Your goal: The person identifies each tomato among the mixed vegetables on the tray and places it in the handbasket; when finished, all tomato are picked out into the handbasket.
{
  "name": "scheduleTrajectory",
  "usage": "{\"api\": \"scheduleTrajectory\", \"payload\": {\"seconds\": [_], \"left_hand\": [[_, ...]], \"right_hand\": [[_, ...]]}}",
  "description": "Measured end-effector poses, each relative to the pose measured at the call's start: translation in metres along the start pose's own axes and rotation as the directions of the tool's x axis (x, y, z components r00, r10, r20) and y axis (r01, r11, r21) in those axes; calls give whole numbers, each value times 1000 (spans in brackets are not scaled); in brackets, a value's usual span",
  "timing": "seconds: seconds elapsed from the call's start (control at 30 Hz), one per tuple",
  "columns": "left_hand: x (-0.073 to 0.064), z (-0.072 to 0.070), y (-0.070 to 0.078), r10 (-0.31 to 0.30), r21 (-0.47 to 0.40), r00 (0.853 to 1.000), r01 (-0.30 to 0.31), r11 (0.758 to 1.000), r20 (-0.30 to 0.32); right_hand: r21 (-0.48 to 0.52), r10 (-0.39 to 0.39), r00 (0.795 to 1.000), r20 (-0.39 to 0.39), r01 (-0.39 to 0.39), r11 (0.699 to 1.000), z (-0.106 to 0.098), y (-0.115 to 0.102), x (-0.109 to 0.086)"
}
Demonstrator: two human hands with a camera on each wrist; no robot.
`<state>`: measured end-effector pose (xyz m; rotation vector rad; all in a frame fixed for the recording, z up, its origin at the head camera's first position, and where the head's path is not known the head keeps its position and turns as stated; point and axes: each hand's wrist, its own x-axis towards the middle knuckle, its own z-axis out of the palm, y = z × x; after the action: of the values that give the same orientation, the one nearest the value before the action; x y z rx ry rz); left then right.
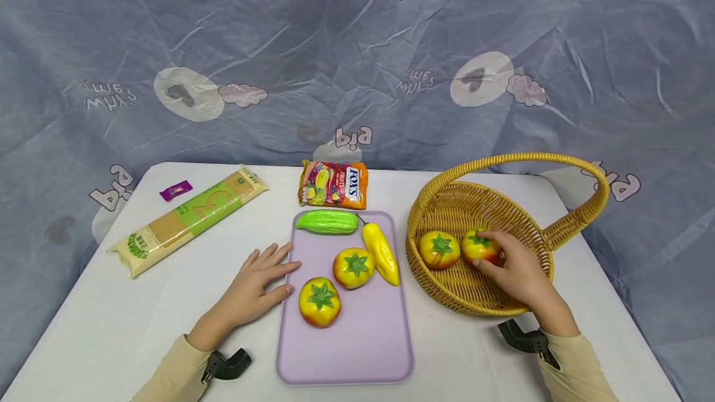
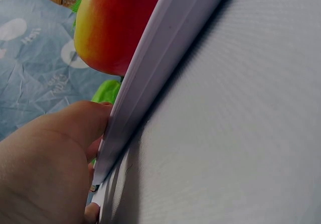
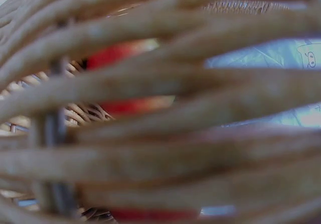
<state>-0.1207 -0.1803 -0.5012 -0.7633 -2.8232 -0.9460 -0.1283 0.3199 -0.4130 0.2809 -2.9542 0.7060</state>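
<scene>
My right hand (image 1: 518,270) reaches into the wicker basket (image 1: 472,309), thumb and fingers round a yellow-red toy tomato (image 1: 481,245). Beside it in the basket lies another toy tomato (image 1: 439,250). Blurred basket weave (image 3: 150,163) hides most of the right hand's work in the right wrist view. My left hand (image 1: 254,287) rests at the left edge of the lilac tray (image 1: 357,358), fingers spread, its fingertips touching the rim. On the tray lie two toy tomatoes (image 1: 319,303), a green toy vegetable (image 1: 327,221) and a yellow toy pepper (image 1: 381,253).
Behind the tray lies an orange candy bag (image 1: 334,185). A long noodle packet (image 1: 190,219) and a small purple wrapped sweet (image 1: 175,190) lie on the left of the white table (image 1: 139,327). The basket's tall handle (image 1: 519,157) arches above its opening.
</scene>
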Motion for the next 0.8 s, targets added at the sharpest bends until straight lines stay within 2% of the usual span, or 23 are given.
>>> {"api": "scheduleTrajectory", "payload": {"seconds": [0.43,0.8], "left_hand": [[0,0,-1,-2,-9,1000,2,1000,5],[0,1,-2,-5,-6,1000,5,1000,6]], "right_hand": [[-3,17,1000,3,-17,1000,0,-2,-1],[58,63,996,62,-67,996,-4,-6,1]]}}
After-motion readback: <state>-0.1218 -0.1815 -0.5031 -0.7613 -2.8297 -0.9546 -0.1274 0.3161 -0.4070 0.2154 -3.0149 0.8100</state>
